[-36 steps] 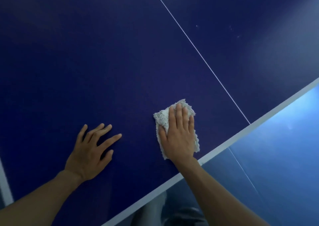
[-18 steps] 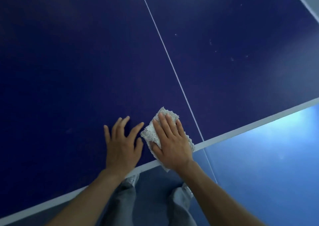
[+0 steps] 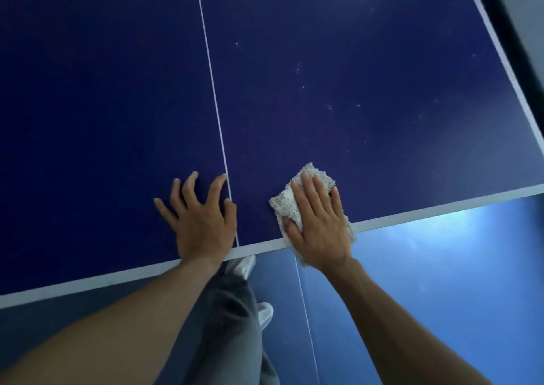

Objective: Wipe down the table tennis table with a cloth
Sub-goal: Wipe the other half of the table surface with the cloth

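The dark blue table tennis table (image 3: 338, 96) fills most of the view, with a white centre line (image 3: 210, 78) and a white near edge (image 3: 441, 208). A grey-white fluffy cloth (image 3: 284, 205) lies at that near edge, right of the centre line. My right hand (image 3: 319, 222) presses flat on the cloth with straight fingers, and the cloth's lower end hangs past the edge. My left hand (image 3: 200, 217) rests spread on the bare surface beside the centre line, holding nothing. Pale specks (image 3: 328, 106) dot the right half.
The blue floor (image 3: 441, 281) lies below the near edge. My grey trouser legs (image 3: 229, 325) and white shoes (image 3: 265, 314) show under it. A dark strip (image 3: 521, 46) runs beyond the table's right side edge.
My right hand has slid the cloth rightward across the centre line along the near edge. My left hand now rests next to the centre line. The view has swung, and the table's right edge shows.
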